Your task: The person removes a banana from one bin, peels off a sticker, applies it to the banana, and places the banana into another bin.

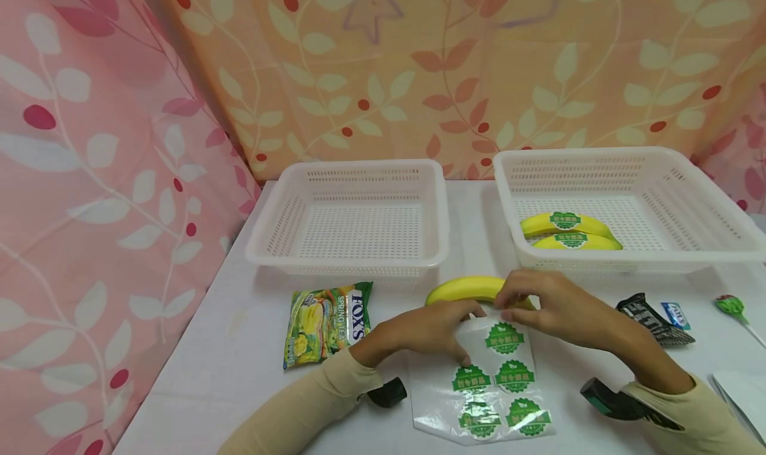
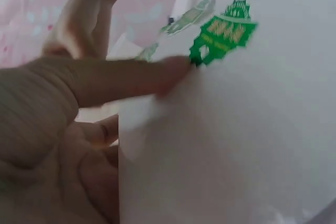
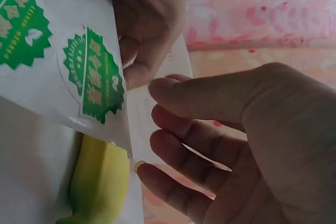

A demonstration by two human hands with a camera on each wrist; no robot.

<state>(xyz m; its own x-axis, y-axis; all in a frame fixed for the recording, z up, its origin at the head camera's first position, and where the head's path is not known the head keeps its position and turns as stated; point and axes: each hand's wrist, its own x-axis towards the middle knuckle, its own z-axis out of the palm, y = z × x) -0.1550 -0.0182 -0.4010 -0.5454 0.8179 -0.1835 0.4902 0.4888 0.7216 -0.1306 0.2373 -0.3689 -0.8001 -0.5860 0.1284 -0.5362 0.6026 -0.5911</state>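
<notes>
My left hand (image 1: 433,328) grips a white sheet of green stickers (image 1: 433,402), thumb on top and fingers behind it. In the right wrist view, the sticker (image 3: 97,74) nearest the sheet's corner shows a pale rim along one side. My right hand (image 1: 553,305) is at the sheet's far edge; the right wrist view shows its thumb and bent fingers apart, with nothing between them. Just beyond the sheet lies a banana (image 1: 461,289), partly covered by the hands and sheet.
Two stickered bananas (image 1: 589,225) lie in the right white basket (image 1: 628,262). Another white basket (image 1: 347,263) stands at left, behind a FOX'S candy bag (image 1: 323,328). To the right are a black packet (image 1: 652,318), a small blue packet (image 1: 676,315) and a green lollipop (image 1: 730,304).
</notes>
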